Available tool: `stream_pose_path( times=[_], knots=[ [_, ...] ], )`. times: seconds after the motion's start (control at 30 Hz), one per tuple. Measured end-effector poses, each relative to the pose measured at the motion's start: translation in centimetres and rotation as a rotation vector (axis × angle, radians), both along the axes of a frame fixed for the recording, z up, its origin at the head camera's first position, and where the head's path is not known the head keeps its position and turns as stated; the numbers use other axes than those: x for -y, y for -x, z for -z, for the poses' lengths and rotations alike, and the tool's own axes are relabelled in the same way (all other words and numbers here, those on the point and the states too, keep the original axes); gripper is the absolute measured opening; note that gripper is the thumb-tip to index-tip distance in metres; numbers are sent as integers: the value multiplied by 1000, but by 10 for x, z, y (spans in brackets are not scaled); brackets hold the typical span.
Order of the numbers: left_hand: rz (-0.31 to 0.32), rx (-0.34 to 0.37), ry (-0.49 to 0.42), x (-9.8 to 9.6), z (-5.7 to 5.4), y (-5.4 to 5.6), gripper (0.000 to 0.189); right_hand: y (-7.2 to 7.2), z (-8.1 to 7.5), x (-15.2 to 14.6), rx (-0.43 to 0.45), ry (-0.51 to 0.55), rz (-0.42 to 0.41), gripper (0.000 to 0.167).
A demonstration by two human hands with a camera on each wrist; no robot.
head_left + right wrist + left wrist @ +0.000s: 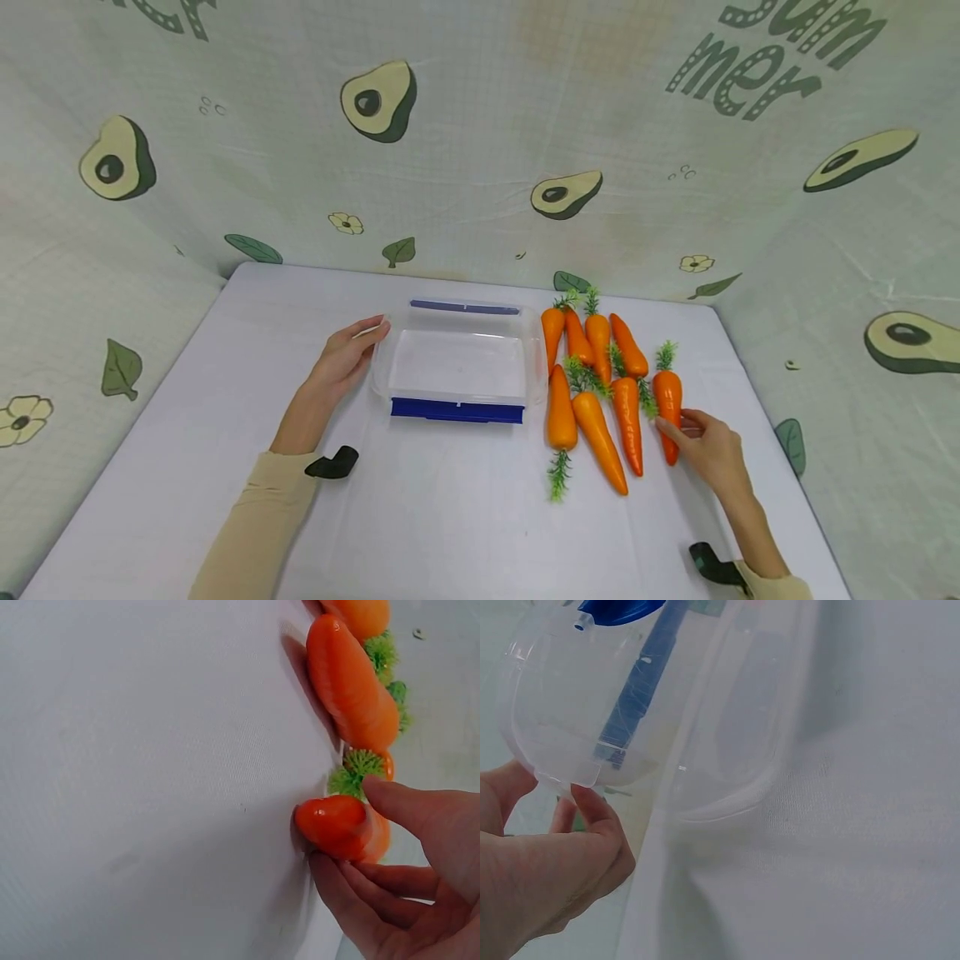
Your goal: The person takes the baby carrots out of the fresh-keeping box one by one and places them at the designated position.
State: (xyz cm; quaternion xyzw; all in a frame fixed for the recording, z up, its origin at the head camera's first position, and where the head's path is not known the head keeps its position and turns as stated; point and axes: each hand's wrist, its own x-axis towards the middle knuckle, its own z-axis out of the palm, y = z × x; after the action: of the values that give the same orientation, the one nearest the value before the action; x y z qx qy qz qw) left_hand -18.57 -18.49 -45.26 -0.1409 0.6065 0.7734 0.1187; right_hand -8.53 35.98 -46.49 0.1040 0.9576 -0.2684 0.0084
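Observation:
A clear plastic food container with blue clips along its long sides stands mid-table. My left hand holds its left end, thumb and fingers at the rim; in the left wrist view that hand pinches the edge. To the container's right, several orange toy carrots with green tops lie in two rough rows. Around the rightmost carrot my right hand curls, thumb on its left and fingers on its right. The right wrist view shows this carrot resting on the table between thumb and fingers.
A white cloth covers the table. Behind and at both sides hangs a pale fabric printed with avocados, leaves and lettering. Other carrots lie close beside the right hand.

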Motion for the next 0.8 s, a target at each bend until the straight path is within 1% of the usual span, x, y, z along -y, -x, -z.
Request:
stream_pose_path(
  times=[0.2,0.37,0.47,0.57,0.67,0.73,0.8],
  knots=[
    [5,12,5,2,-3,0,62,1,-3,-1,11,2,-13,77],
    [14,19,35,3,-4,0,63,3,-5,-3,17,-1,-17,76],
    [34,15,67,5,-6,-1,63,5,-8,-6,30,2,-9,75],
    [55,5,94,8,-8,-2,61,7,-11,-7,16,8,1,73],
    [73,-17,153,11,-12,-3,58,10,-12,-7,-55,2,-6,65],
    [83,-43,205,13,-15,-4,56,13,-15,-7,-128,-6,-17,56],
    [89,-78,256,15,-19,-5,55,17,-17,-6,-224,-23,-30,46]
  ],
)
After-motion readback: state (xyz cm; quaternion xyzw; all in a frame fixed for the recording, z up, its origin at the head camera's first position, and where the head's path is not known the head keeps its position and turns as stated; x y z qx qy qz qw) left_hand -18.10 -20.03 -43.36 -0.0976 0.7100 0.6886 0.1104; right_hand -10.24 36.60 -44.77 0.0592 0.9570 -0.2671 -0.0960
